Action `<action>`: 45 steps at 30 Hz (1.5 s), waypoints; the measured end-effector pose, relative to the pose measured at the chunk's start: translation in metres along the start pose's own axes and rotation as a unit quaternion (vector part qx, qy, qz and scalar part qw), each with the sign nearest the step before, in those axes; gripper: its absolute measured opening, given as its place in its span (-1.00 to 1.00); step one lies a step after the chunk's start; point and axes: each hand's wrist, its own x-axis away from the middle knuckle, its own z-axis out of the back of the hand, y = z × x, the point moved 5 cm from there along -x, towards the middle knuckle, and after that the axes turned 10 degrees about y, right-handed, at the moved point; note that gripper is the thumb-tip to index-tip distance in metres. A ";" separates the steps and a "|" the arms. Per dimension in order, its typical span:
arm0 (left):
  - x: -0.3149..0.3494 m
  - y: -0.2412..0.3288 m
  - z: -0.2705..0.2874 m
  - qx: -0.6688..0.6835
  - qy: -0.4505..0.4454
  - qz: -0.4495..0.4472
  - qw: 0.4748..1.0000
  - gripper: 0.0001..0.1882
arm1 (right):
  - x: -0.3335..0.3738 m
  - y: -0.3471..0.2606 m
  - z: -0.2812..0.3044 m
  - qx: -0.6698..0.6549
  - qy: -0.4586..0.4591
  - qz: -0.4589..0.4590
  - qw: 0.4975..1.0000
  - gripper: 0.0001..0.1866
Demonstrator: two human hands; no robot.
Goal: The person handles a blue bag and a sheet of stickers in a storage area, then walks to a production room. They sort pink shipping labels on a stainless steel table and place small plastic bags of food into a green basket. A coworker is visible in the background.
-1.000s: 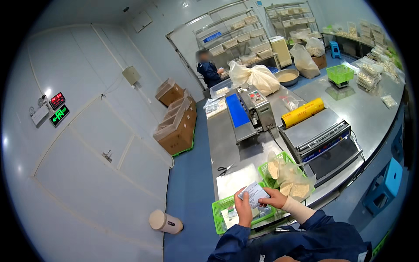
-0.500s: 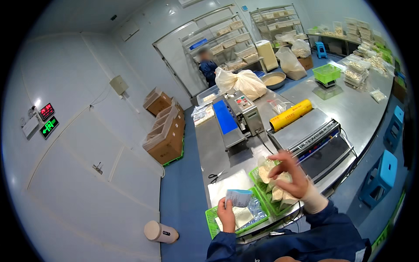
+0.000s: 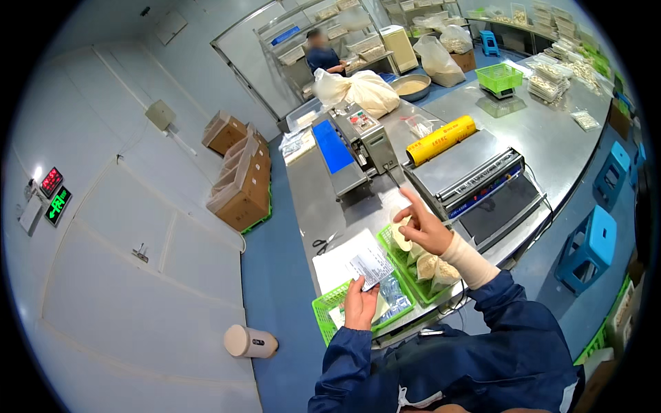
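Observation:
My left hand (image 3: 361,304) holds a small printed white packet (image 3: 370,266) between thumb and fingers, above the near green basket (image 3: 322,322). In that basket lie clear-blue plastic packets (image 3: 394,294) and pale paper. Over the far end of a second green basket (image 3: 428,297), my right hand (image 3: 428,230) is raised with its fingers bent and apart. No object shows clearly between them. Just under its fingertips stands a pale filled bag (image 3: 400,238); more filled bags (image 3: 432,268) stand upright behind it in the same basket.
Scissors (image 3: 322,244) and white sheets (image 3: 337,260) lie left of the baskets. Beyond are a wrapping machine (image 3: 482,186), a yellow film roll (image 3: 441,140) and a machine with a blue belt (image 3: 332,148). A person (image 3: 322,54) works by the shelves. Blue stools (image 3: 589,248) stand right.
The view has shifted, so the scene sits higher and further left. My left hand has turned the packet so its printed side shows. My right hand has moved toward the basket's far end.

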 end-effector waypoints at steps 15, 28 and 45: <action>0.002 0.022 -0.017 -0.008 -0.020 -0.123 0.992 -0.71 | 0.025 0.012 -0.082 0.243 -0.158 0.085 0.953 -0.74; 0.059 0.048 -0.029 -0.098 -0.009 -0.271 0.958 -0.81 | 0.046 -0.021 -0.084 0.135 -0.153 0.134 0.970 -0.71; 0.057 0.027 -0.041 -0.160 -0.045 -0.262 0.951 -0.77 | 0.055 0.012 -0.060 0.078 -0.155 -0.053 0.983 -0.61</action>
